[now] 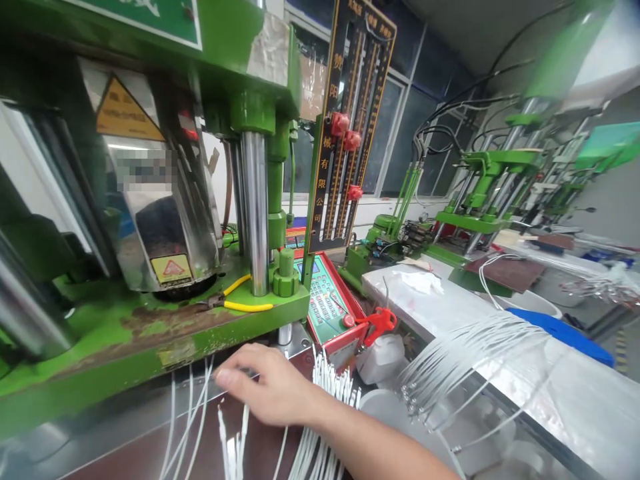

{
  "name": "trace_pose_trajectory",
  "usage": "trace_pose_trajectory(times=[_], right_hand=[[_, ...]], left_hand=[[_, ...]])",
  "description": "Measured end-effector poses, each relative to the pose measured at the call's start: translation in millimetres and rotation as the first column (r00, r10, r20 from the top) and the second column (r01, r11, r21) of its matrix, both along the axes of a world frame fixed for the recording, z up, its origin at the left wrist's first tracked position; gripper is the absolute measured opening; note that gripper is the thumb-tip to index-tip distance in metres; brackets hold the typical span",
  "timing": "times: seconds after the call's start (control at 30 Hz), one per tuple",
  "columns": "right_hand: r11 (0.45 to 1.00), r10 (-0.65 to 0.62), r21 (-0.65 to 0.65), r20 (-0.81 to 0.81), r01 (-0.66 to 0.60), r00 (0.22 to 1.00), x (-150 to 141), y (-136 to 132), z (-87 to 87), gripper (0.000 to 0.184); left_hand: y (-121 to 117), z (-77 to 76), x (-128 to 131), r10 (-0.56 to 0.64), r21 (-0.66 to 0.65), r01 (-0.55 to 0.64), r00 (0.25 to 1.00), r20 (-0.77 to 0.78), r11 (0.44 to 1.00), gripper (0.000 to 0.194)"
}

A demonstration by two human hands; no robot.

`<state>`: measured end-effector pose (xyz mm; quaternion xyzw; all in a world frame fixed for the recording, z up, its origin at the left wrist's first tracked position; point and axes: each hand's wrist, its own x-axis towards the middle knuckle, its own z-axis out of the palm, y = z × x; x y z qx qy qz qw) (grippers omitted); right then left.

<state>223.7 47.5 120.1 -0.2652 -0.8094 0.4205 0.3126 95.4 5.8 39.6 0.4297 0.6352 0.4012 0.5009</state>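
My right hand [267, 383] reaches in from the lower right, just below the front edge of the green press [235, 333]. Its fingers are bent toward the thumb; a small dark part shows between them, too hidden to name. Left of the hand, several white cables [191, 413] run up to the press edge. Below it stand a few white cable ends [233, 447] with pale tips. A thick bundle of white cables [320, 407] lies beside my wrist, partly behind my forearm. My left hand is out of view.
Yellow-handled pliers [247, 307] lie on the press bed. Behind are a red-framed control panel [325, 300] and a red-handled tool [381, 325]. At right, more white cables [465, 353] hang over a pale table [565, 400] near a blue disc [565, 333]. Another green press [493, 170] stands beyond.
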Motion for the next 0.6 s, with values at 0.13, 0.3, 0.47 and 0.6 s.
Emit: trace_pose_trajectory(times=[0.13,0.3,0.47,0.6], right_hand=[[0.625,0.258,-0.666,-0.316,-0.407,0.913,-7.0,15.7,-24.9,0.085],[0.524,0.202,-0.687,-0.473,-0.502,0.858,-10.1,17.3,-36.0,0.077],[0.589,0.035,-0.727,-0.413,-0.353,0.910,-4.7,17.3,-29.1,0.074],[0.620,0.170,-0.671,-0.392,-0.407,0.904,-6.4,5.9,-25.2,0.067]], left_hand=[[-4.5,17.8,-11.9,-0.037,0.108,0.040,0.999,-0.034,0.993,0.051],[0.8,34.9,-18.4,-0.059,0.165,0.070,0.996,-0.069,0.984,0.057],[9.6,36.6,-15.3,-0.039,0.172,0.057,0.994,-0.107,0.983,0.059],[-8.3,36.3,-14.5,-0.014,0.137,0.032,0.991,-0.132,0.990,0.058]])
